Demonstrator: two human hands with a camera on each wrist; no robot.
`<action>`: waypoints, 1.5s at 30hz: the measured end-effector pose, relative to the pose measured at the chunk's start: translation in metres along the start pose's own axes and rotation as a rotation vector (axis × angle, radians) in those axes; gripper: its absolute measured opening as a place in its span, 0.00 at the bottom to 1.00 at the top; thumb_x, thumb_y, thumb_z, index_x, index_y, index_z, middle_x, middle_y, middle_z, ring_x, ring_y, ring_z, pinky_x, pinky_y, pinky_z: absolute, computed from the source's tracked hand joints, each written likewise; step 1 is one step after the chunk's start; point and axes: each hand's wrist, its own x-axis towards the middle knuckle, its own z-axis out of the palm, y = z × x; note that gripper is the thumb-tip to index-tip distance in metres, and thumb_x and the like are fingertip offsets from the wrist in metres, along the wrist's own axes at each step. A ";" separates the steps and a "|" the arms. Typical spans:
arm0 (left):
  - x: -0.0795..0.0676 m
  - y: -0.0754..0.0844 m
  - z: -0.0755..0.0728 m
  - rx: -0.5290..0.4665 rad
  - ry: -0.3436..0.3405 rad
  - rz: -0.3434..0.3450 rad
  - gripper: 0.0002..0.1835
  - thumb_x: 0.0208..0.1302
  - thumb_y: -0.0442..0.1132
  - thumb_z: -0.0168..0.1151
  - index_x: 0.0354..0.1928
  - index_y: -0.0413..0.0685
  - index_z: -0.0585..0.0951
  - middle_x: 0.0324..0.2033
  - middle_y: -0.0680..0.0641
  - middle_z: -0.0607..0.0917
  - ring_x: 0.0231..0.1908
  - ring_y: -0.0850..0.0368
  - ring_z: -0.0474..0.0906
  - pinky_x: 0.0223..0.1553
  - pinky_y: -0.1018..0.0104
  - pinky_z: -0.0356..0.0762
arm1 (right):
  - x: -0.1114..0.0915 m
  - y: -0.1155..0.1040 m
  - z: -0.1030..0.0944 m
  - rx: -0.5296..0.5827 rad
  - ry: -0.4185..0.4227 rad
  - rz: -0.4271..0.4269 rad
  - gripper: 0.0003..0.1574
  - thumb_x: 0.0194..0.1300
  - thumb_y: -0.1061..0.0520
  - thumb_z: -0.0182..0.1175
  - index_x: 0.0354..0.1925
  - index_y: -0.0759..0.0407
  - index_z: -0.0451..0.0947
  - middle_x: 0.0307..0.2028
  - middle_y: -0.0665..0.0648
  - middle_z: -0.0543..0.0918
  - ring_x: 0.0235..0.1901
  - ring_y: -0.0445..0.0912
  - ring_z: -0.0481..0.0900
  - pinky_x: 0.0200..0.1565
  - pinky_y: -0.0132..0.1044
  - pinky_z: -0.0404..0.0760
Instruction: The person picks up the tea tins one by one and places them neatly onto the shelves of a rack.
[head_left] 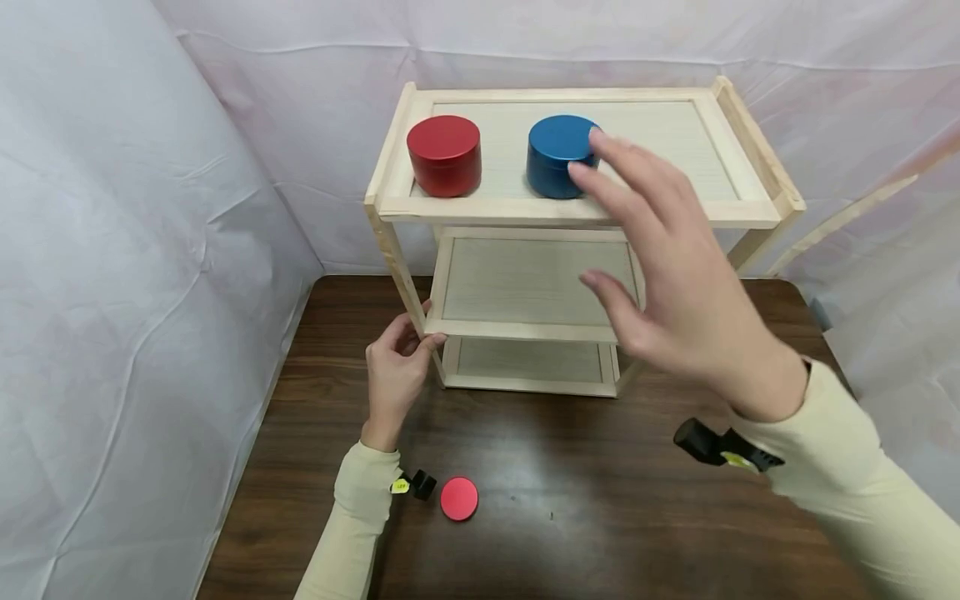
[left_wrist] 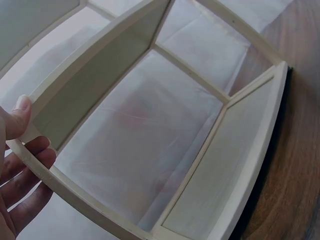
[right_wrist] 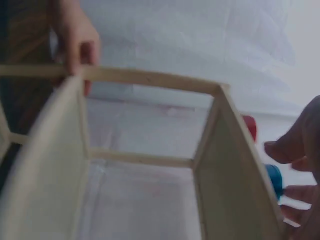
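A pale wooden three-tier shelf (head_left: pixel 517 332) stands on the table, and my left hand (head_left: pixel 397 371) grips its front left post at the middle tier. The left wrist view shows the thumb (left_wrist: pixel 19 117) on top of the frame and the fingers curled below. On the top tier sit a red round tin (head_left: pixel 444 158) and, to its right, a blue round tin (head_left: pixel 555 162), both lidded. My right hand (head_left: pixel 678 267) is spread at the blue tin's right side, its fingertips overlapping it in the head view and the thumb apart from the fingers.
A small flat red disc (head_left: pixel 459 498) lies on the dark wooden table (head_left: pixel 585 533), in front of the shelf near my left wrist. White cloth (head_left: pixel 120 250) hangs behind the shelf and along both sides. The top tier has raised wooden side rails (head_left: pixel 757 142).
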 end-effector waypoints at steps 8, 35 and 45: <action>-0.001 -0.001 -0.001 0.044 0.000 0.021 0.21 0.62 0.35 0.78 0.58 0.46 0.88 0.53 0.42 0.92 0.43 0.69 0.89 0.45 0.77 0.86 | -0.036 -0.012 0.033 0.067 0.064 -0.064 0.38 0.61 0.67 0.60 0.71 0.64 0.72 0.78 0.66 0.66 0.80 0.61 0.58 0.81 0.58 0.53; -0.003 -0.002 -0.001 0.001 0.016 0.032 0.21 0.61 0.29 0.77 0.57 0.43 0.88 0.54 0.41 0.91 0.43 0.68 0.89 0.46 0.75 0.87 | -0.187 -0.034 0.194 0.439 -0.530 0.370 0.50 0.67 0.67 0.68 0.80 0.46 0.61 0.76 0.47 0.70 0.76 0.46 0.68 0.74 0.53 0.72; -0.001 -0.003 0.002 -0.012 0.004 0.020 0.20 0.62 0.33 0.78 0.56 0.43 0.88 0.57 0.44 0.90 0.45 0.67 0.89 0.48 0.74 0.87 | -0.211 -0.041 0.213 0.496 -0.716 0.306 0.61 0.60 0.64 0.74 0.83 0.47 0.56 0.79 0.45 0.64 0.78 0.46 0.63 0.77 0.55 0.65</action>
